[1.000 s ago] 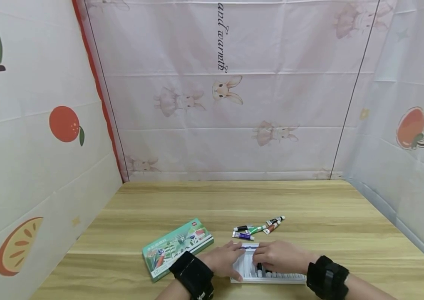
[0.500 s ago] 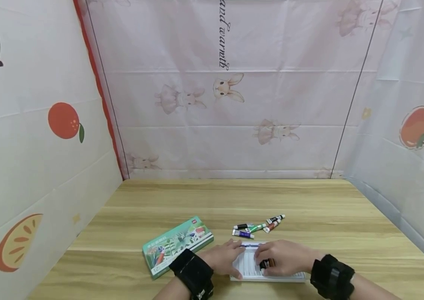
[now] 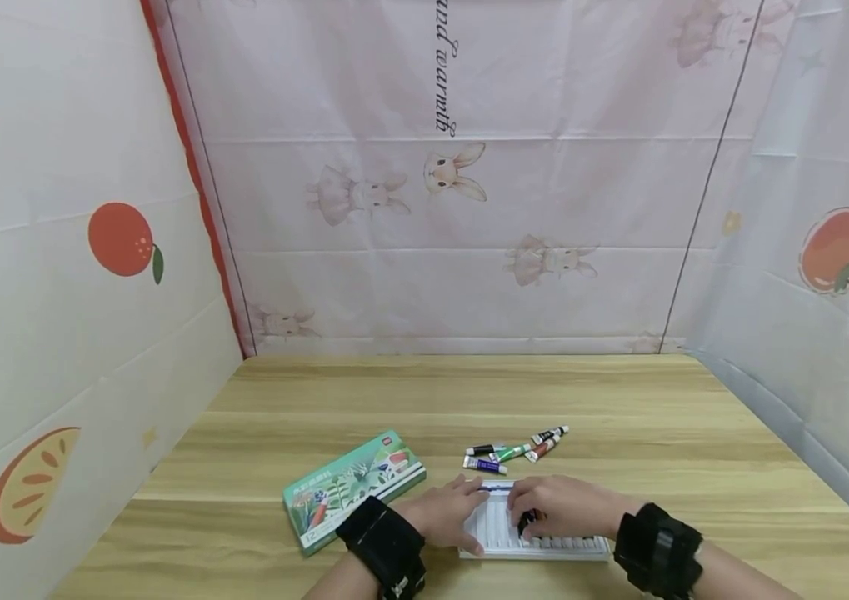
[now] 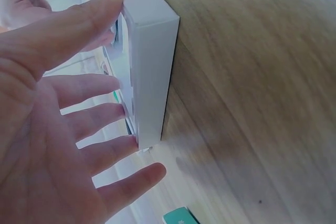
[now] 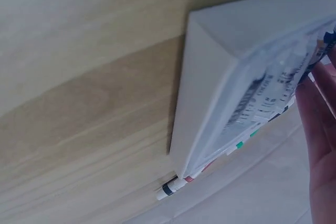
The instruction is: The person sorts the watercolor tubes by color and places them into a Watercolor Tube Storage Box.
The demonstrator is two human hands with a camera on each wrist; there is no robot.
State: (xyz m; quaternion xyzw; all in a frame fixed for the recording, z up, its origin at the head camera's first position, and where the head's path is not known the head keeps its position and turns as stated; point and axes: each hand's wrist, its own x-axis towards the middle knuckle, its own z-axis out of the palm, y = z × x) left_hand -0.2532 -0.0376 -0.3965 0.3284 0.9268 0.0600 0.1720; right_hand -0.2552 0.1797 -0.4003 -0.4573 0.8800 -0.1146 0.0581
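A white tray [image 3: 495,529] lies near the front of the table, with several paint tubes [image 5: 257,98] in its right part. My left hand [image 3: 445,514] rests on the tray's left end, thumb on the near edge and fingers spread straight toward the far side. Over the middle of the tray, my right hand [image 3: 570,507] pinches a dark-capped paint tube [image 3: 528,521] with an orange-brown part. The fingers cover most of this tube, so its label cannot be read. In the left wrist view, the tray's white side wall [image 4: 152,77] shows beside the left fingers.
Behind the tray lie several loose paint tubes, among them a purple one [image 3: 485,465], a green one [image 3: 511,452] and a reddish-brown one [image 3: 541,448]. A green paint box [image 3: 357,492] lies left of the tray. Printed cloth walls surround the wooden table [image 3: 364,400].
My right hand has tilted the pinched tube and lowered it within the tray; earlier its fingers reached into the tray. My left hand has stayed on the tray's left end.
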